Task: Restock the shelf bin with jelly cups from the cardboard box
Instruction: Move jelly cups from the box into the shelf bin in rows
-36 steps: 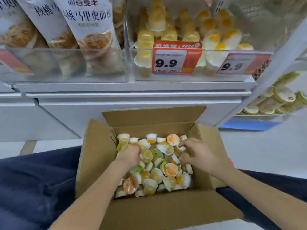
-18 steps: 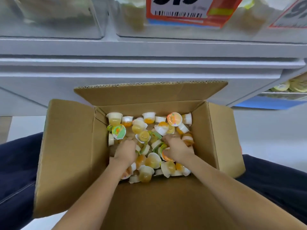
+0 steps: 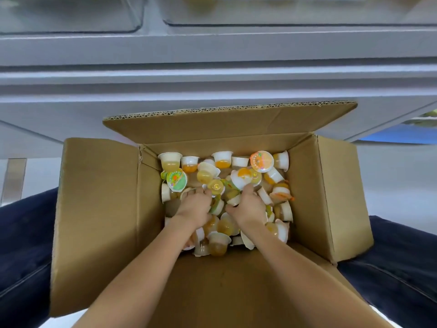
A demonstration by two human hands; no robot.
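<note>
Inside the open cardboard box [image 3: 99, 209], the left hand [image 3: 195, 205] and the right hand [image 3: 248, 204] dig among loose jelly cups [image 3: 261, 161]. Each grip has fingers curled down into the pile, though whether either holds a cup cannot be told. The shelf [image 3: 212, 74] runs above.

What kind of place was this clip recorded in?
Most likely a shop aisle during restocking. Clear plastic shelf bins sit on a grey shelf unit above an opened cardboard box of loose jelly cups, which both hands are digging into.
</note>
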